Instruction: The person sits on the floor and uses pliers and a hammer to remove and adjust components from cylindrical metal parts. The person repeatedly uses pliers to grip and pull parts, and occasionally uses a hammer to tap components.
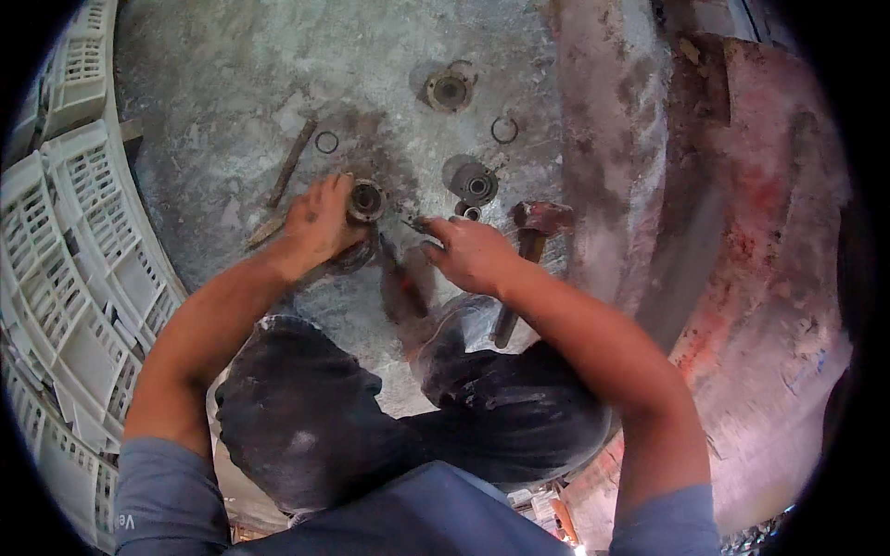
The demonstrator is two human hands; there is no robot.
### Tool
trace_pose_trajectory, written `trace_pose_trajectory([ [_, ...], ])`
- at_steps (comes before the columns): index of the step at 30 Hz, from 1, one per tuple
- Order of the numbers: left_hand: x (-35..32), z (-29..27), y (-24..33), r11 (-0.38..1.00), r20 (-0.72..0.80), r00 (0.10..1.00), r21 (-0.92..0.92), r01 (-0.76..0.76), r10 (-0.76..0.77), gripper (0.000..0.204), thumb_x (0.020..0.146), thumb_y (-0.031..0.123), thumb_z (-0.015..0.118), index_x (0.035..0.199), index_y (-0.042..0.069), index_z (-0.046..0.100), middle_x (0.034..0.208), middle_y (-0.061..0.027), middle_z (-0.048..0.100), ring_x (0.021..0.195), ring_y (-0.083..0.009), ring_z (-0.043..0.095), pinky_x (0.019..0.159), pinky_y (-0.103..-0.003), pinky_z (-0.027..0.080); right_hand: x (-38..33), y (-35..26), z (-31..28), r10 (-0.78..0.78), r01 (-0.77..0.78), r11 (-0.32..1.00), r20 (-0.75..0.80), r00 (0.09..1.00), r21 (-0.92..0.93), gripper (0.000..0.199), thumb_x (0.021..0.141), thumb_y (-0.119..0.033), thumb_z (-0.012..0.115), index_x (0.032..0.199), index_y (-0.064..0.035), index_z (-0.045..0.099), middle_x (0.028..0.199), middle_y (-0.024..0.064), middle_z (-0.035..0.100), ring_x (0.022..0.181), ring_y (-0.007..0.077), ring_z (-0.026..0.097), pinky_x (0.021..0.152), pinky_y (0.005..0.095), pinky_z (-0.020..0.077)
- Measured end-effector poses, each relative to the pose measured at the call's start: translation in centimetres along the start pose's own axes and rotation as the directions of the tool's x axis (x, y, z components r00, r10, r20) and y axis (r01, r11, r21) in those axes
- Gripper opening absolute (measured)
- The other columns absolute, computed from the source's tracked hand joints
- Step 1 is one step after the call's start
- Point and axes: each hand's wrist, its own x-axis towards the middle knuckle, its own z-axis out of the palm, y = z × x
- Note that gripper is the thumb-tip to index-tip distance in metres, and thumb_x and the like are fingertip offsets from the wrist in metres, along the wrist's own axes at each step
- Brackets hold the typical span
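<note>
My left hand [318, 225] is closed around the side of a round metal housing [367, 200] with a ringed bore facing up. Just right of it, my right hand [471, 252] has its thumb and forefinger drawn together. A small dark thing shows at those fingertips, too small to name. Between my hands and my knees lies what looks like a screwdriver [408, 285] with a dark and reddish handle. Past my right hand sit a small metal ring [472, 214] and a round grey flanged part [476, 184]. The housing's lower part is hidden.
A hammer [540, 219] lies right of my right hand. Farther off are another flanged part [450, 91], a thin ring [504, 130] and a second thin ring [326, 142]. A rusty bar [292, 164] lies far left. White plastic crates [88, 195] line the left; reddish-stained sheeting [760, 232] covers the right.
</note>
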Motion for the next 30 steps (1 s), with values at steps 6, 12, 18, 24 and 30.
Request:
trace_pose_trajectory([
  [6,0.6,-0.5,0.1,0.996,0.128,0.989,-0.03,0.08,-0.075,0.098,0.073,0.04,0.081,0.148,0.005,0.03,0.15,-0.0216,0.034,0.142,-0.0398,0.031,0.116,-0.049,0.027,2.0,-2.3,1.8,0.09,-0.091,0.995,-0.035,0.995,-0.032,0.037,0.095,-0.03,0.053,0.126,-0.01,0.058,0.097,0.021,0.068,0.092,0.0388,0.066,0.079,0.0498,0.0524],
  [12,1.1,0.4,0.2,0.989,0.089,0.991,-0.098,0.112,-0.103,0.097,0.069,0.038,0.084,0.145,0.005,0.035,0.147,-0.0218,0.035,0.14,-0.0417,0.032,0.117,-0.051,0.023,2.3,-3.1,3.2,0.17,-0.152,0.981,-0.167,0.971,0.118,0.033,0.095,-0.027,0.052,0.124,-0.0143,0.059,0.1,0.0177,0.069,0.093,0.0391,0.066,0.079,0.0508,0.0523],
  [18,1.7,0.0,-0.8,0.978,0.129,0.992,-0.209,0.028,-0.001,0.092,0.068,0.033,0.084,0.145,0.01,0.039,0.148,-0.0234,0.035,0.141,-0.0434,0.03,0.116,-0.048,0.029,2.9,-2.4,1.1,0.222,-0.221,0.974,-0.01,0.975,0.047,0.033,0.096,-0.031,0.054,0.123,-0.0139,0.063,0.103,0.0174,0.069,0.097,0.0393,0.064,0.082,0.0485,0.0514],
  [24,2.3,-1.1,-2.3,0.953,0.202,0.973,-0.298,-0.051,0.115,0.095,0.074,0.031,0.079,0.152,0.011,0.031,0.158,-0.0269,0.022,0.146,-0.046,0.02,0.12,-0.046,0.025,2.5,-3.0,0.7,0.199,-0.2,0.977,0.025,0.98,0.078,0.033,0.096,-0.031,0.054,0.122,-0.0124,0.063,0.105,0.0176,0.069,0.098,0.0394,0.064,0.083,0.0482,0.0513],
  [30,1.4,1.0,-2.7,0.958,0.114,0.983,-0.267,-0.109,0.144,0.103,0.072,0.035,0.081,0.154,0.009,0.025,0.155,-0.0262,0.026,0.143,-0.0456,0.025,0.119,-0.048,0.025,3.2,-3.6,2.2,0.14,-0.136,0.986,-0.043,0.989,0.092,0.029,0.095,-0.03,0.052,0.116,-0.0114,0.062,0.103,0.0172,0.069,0.097,0.0388,0.065,0.082,0.0505,0.0506],
])
